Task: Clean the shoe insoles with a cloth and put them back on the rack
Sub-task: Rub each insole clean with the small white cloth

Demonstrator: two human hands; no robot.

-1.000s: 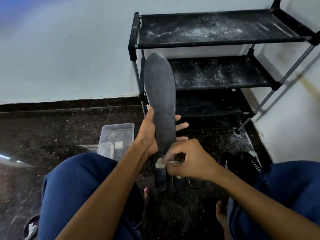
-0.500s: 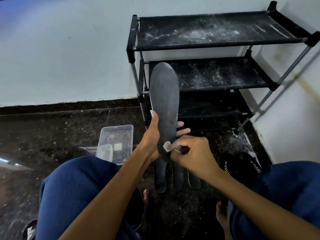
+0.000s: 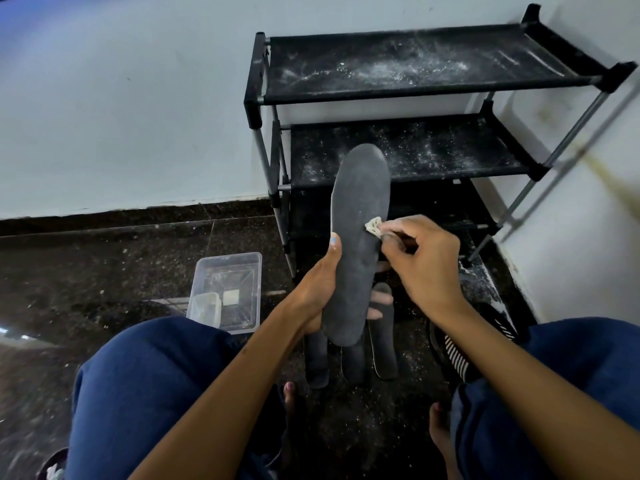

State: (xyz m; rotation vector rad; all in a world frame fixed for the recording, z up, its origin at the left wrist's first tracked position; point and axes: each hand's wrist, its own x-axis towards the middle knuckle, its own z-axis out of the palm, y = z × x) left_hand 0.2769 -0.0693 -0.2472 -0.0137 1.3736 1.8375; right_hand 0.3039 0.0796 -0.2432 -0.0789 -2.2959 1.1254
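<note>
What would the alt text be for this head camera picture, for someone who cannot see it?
A seated person's left hand holds a dark insole upright while the right hand pinches a small cloth against its right edge. Behind stands a dusty black rack; more insoles and a clear plastic box lie on the dark floor.

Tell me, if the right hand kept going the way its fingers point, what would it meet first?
The right hand pinches a cloth pointing leftward, so it likely meets the held insole first.
</note>
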